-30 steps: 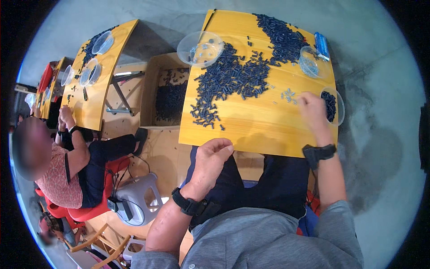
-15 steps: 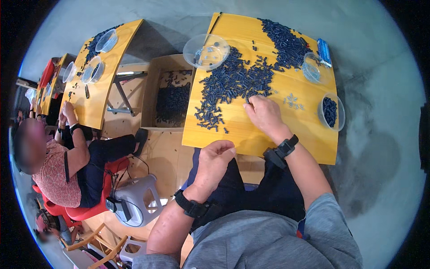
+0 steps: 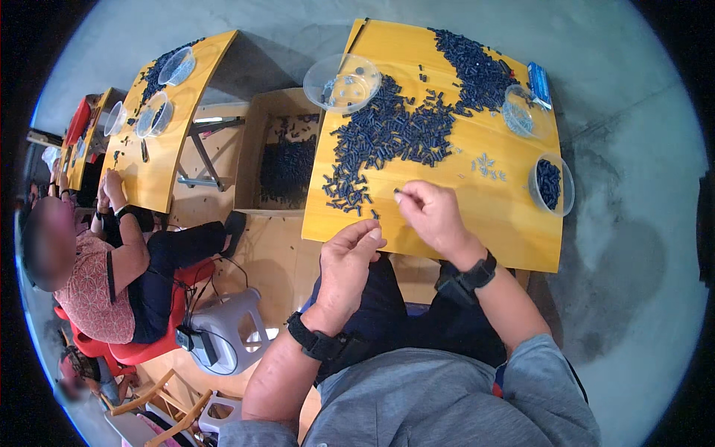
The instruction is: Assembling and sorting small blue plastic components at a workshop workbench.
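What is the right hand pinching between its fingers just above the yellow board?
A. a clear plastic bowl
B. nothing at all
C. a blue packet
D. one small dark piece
D: the right hand pinches one small dark piece at its fingertips, over the yellow board near the dark heap; the clear bowls lie farther off.

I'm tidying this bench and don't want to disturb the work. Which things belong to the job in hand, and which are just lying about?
In use:
right hand pinching a dark piece
left hand
pile of dark pieces
small pale parts
bowl of dark pieces

Lying about:
blue packet
grey stool
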Demonstrator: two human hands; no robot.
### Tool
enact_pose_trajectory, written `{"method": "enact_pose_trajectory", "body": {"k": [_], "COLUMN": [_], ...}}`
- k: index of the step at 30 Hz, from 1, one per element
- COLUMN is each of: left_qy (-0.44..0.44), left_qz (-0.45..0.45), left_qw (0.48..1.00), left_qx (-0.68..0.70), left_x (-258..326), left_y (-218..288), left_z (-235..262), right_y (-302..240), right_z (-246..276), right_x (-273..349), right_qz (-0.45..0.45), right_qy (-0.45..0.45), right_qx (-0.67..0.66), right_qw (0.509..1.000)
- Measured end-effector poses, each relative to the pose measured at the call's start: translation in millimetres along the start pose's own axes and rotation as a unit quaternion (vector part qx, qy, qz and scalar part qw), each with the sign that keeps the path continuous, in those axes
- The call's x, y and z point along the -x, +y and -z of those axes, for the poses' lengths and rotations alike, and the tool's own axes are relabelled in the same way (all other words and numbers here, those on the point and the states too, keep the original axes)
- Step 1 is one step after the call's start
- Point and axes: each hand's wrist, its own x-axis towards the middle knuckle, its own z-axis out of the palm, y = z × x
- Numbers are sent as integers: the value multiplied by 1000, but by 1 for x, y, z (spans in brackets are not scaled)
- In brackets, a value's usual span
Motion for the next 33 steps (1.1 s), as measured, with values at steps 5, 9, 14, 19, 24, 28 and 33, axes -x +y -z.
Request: {"method": "enact_pose_trajectory", "body": {"k": [5, 9, 14, 19, 24, 28, 33], "left_qy": [-13, -37, -60, -37, -5, -38, -121], "left_qz": [11, 16, 18, 55, 47, 36, 44], "left_qw": [998, 996, 995, 991, 994, 997, 991], "left_qx": [62, 78, 81, 113, 103, 52, 30], "left_x": [3, 4, 5, 8, 6, 7, 7], "left_y": [1, -1, -2, 2, 1, 14, 10], "left_z": [-3, -2, 0, -1, -2, -4, 0], "right_y": [-25, -26, -30, -28, -26, 12, 58], "right_z": [-13, -15, -15, -14, -4, 37, 86], "right_x": [31, 37, 41, 46, 43, 23, -10], "right_qz": [39, 148, 194, 200, 188, 75, 52], "right_qy": [-19, -2, 14, 7, -35, 33, 79], "right_qx": [-31, 34, 78, 79, 20, 50, 264], "right_qw": [999, 988, 978, 977, 981, 995, 960]}}
